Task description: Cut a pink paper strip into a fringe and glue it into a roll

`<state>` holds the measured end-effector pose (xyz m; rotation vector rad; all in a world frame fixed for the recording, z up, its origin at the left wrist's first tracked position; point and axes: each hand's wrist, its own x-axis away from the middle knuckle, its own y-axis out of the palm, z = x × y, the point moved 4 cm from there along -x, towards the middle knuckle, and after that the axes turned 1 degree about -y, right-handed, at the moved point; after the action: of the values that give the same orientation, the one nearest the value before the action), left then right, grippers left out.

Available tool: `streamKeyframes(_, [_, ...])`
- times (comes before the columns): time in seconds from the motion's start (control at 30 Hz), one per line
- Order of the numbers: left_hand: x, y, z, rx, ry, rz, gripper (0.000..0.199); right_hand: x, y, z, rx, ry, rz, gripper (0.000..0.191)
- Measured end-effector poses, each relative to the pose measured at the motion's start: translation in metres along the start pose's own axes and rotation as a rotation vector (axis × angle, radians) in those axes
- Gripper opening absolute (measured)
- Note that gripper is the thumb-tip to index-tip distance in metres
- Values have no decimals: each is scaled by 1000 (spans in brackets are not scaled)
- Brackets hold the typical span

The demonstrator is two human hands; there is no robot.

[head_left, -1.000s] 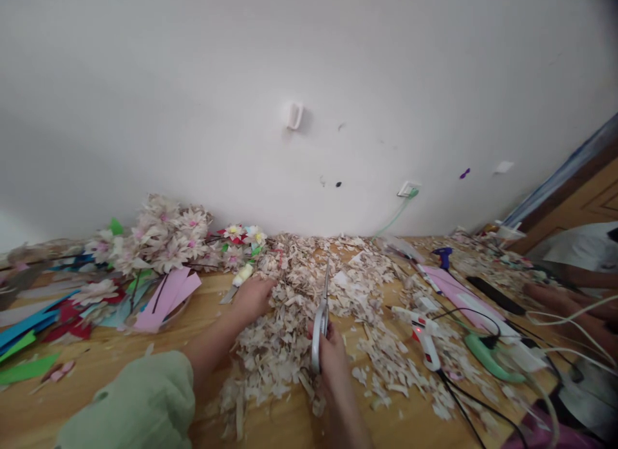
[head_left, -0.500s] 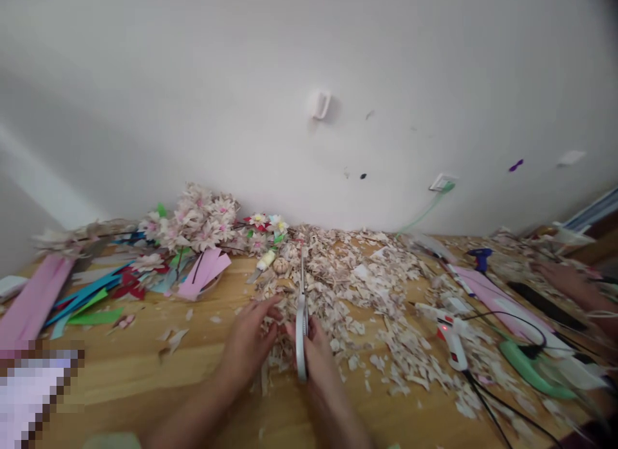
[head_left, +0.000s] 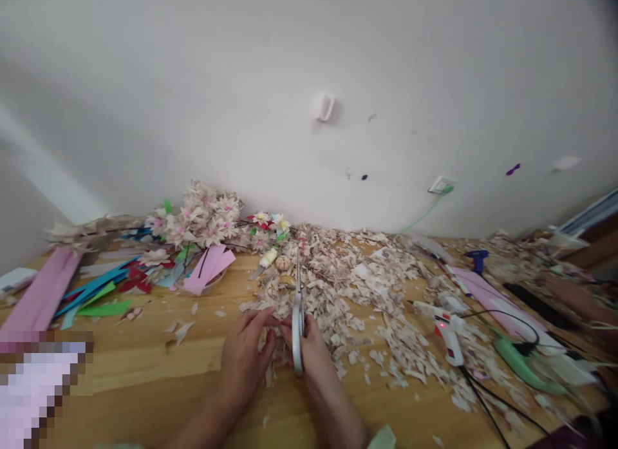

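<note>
My right hand (head_left: 311,355) is wrapped round the light grey handle of a pair of scissors (head_left: 298,336). The blades point away from me, over a heap of pale, dry scraps (head_left: 338,275). Just left of the scissors is my left hand (head_left: 246,349), its fingers bent in towards the right fingertips. Whatever it pinches, if anything, is too small or hidden to name. Beyond the hands lie a round, ribbed, tan object (head_left: 283,263) and a small, pale yellow bottle-like item (head_left: 268,257).
Pale handmade flowers (head_left: 207,214) are piled at the back left, near pink strips (head_left: 210,268) and blue strips (head_left: 99,285). To the right lie a white glue gun (head_left: 449,339) with a red light, a blue glue gun (head_left: 477,259) and cables. Another person's hand (head_left: 570,291) is at far right.
The view has shifted slightly. My left fingers have moved closer to my right fingertips, and the scissors stay in my right hand.
</note>
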<state>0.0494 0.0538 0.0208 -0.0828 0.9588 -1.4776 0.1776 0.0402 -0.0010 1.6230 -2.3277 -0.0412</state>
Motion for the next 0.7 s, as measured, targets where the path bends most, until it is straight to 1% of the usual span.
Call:
streamKeyframes(0.1, [2,3,-2,3,3,-33,36,0,1,3,-42,43,-28,41])
streamKeyframes(0.2, [2,3,0,46,-3,-73,41,-3,-2,2,-52,2,-8,41])
streamKeyframes(0.3, [-1,0,3,160,-45,-78,50,-5,-5,0,-46,-24,28,40])
streamKeyframes(0.33, [-2,-1,2,210,-88,-72,52,-6,-6,-1,-41,-27,37,40])
streamKeyframes(0.43, [-6,4,-8,359,-281,-58,53,-5,-8,-5,-5,-14,30,37])
streamKeyframes(0.47, [-7,7,-13,413,-344,-64,54,-5,-8,-6,9,-7,21,36])
streamKeyframes(0.53, [-9,16,-22,541,-452,-119,56,-4,-7,-8,26,0,5,36])
streamKeyframes(0.63, [-10,26,-28,715,-537,-231,58,-2,-6,-9,41,2,-22,36])
streamKeyframes(0.7, [-12,25,-28,749,-547,-230,58,-2,-6,-8,52,4,-37,35])
